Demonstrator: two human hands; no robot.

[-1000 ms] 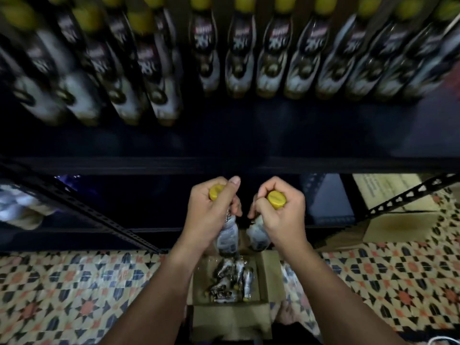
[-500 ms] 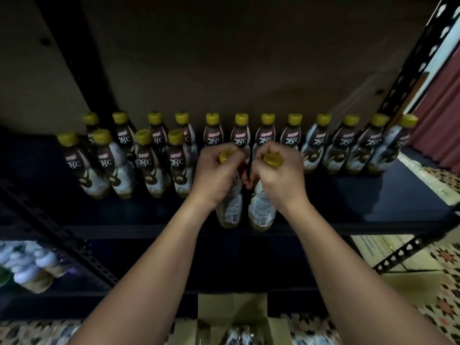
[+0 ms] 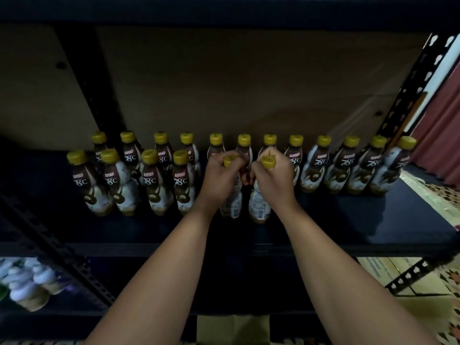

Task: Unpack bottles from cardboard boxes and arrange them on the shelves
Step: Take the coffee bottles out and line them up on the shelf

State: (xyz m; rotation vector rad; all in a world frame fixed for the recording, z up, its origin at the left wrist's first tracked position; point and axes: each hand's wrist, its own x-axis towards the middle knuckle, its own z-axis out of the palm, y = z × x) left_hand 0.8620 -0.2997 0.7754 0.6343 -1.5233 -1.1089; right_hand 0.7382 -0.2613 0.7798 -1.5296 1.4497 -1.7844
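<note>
Glossy plastic bottles (image 3: 183, 185) stand on a smooth dark shelf (image 3: 348, 220).

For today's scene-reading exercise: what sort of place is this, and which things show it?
Probably a stockroom or small shop: a metal rack, rows of identical bottles on its shelf, and a cardboard box below.

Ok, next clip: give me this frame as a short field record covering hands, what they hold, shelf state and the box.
left hand: left hand grips the neck of the left held bottle
right hand: right hand grips the neck of the right held bottle
held bottles: upright, side by side, at the front row's right end; contact with the shelf unclear
shelf: dark shelf, a back row of twelve yellow-capped bottles, four more in front on the left
box: cardboard box below, only its edge visible
</note>
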